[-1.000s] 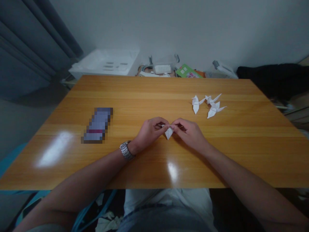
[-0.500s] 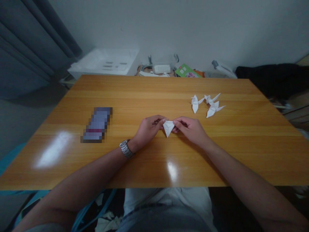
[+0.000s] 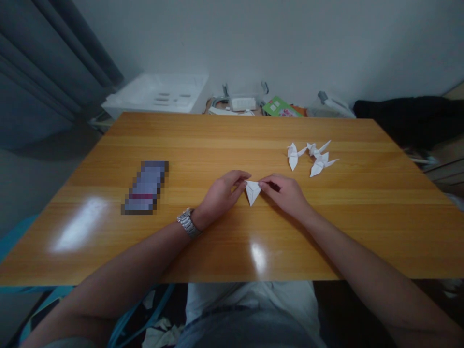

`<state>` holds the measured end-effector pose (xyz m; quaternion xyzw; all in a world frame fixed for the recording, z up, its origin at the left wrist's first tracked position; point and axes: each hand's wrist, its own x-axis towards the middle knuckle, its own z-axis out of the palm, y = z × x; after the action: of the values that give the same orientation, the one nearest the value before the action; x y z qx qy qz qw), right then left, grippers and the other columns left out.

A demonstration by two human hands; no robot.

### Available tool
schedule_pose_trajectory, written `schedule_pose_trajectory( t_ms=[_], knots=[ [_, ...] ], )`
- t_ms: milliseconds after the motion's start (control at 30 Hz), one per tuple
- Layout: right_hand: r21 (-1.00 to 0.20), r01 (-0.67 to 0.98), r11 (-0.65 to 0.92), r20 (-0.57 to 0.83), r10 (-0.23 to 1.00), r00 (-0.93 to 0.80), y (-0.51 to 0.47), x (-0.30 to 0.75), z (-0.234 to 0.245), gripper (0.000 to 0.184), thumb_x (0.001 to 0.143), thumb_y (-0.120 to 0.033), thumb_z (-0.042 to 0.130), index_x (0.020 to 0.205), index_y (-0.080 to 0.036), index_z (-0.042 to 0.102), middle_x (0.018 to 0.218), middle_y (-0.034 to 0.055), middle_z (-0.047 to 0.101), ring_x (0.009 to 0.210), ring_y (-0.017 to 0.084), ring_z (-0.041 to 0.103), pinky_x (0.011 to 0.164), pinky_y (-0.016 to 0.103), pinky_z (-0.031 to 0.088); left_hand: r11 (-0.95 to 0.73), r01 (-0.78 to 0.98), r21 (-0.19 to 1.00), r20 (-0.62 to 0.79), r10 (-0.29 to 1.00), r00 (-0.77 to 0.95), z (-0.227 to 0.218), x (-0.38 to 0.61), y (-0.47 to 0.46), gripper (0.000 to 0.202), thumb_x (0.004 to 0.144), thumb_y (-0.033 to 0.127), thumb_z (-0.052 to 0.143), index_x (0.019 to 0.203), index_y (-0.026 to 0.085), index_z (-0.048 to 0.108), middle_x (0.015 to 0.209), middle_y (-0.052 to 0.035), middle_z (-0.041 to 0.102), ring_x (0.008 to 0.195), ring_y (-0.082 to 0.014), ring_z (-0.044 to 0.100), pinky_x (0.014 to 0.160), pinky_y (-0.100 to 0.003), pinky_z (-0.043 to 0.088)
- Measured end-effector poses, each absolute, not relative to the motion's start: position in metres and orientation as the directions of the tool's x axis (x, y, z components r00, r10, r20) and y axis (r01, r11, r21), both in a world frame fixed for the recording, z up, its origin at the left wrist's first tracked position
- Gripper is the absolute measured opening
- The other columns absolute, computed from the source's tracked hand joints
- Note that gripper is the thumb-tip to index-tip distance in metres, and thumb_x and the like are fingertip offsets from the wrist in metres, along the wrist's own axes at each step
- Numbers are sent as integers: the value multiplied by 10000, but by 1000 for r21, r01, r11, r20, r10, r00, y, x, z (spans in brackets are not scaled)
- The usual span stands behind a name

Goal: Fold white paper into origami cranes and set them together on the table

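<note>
A small white folded paper (image 3: 253, 192) hangs between my hands, wide at the top and pointed toward me, with crease lines on its face. My left hand (image 3: 225, 193), a metal watch on its wrist, pinches the paper's upper left corner between thumb and fingers. At the upper right corner, my right hand (image 3: 284, 190) grips it the same way. The fingertips behind the paper are partly hidden. Beyond my right hand, three folded paper cranes stand close together: one crane (image 3: 293, 157) on the left, another crane (image 3: 313, 150) behind, and a third crane (image 3: 319, 165) in front.
A blurred-out phone-like slab (image 3: 145, 187) lies on the wooden table (image 3: 203, 140) to the left. Past the far edge are a white bin (image 3: 159, 92), a green booklet (image 3: 279, 106) and a dark cloth (image 3: 406, 116).
My left hand has shifted slightly up and left, its fingers lifting a little at the paper's corner. The folded paper looks slightly narrower at the top. The cranes have not moved.
</note>
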<state>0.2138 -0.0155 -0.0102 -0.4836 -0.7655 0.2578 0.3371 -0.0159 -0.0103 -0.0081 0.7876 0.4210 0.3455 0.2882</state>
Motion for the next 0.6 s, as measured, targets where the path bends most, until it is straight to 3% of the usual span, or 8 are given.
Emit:
schedule_pose_trajectory(
  t_ms=[133, 267, 600],
  knots=[
    [-616, 639, 461, 305, 887, -347, -10, 216, -13, 209, 990, -301, 602, 909, -181, 754, 878, 76, 726, 845, 223, 651, 780, 355, 482, -594, 542, 595, 356, 799, 484, -8, -18, -7, 166, 978, 270, 609, 1119, 186, 636, 1130, -70, 657, 1078, -216, 620, 976, -363, 509],
    [-586, 649, 485, 299, 874, -382, -8, 215, -17, 177, 992, -264, 605, 922, -188, 749, 913, 77, 729, 894, 233, 650, 825, 369, 483, -639, 588, 496, 336, 765, 549, -12, -18, -7, 264, 935, 305, 689, 1164, 192, 621, 1181, -79, 620, 1108, -243, 585, 996, -395, 496],
    [-561, 656, 505, 328, 863, -383, -7, 215, -18, 138, 992, -257, 610, 972, -199, 733, 937, 74, 688, 902, 230, 635, 809, 372, 492, -637, 632, 442, 306, 769, 562, -18, -19, -10, 282, 955, 330, 663, 1201, 194, 640, 1250, -103, 565, 1168, -262, 551, 1048, -417, 477]
  ],
)
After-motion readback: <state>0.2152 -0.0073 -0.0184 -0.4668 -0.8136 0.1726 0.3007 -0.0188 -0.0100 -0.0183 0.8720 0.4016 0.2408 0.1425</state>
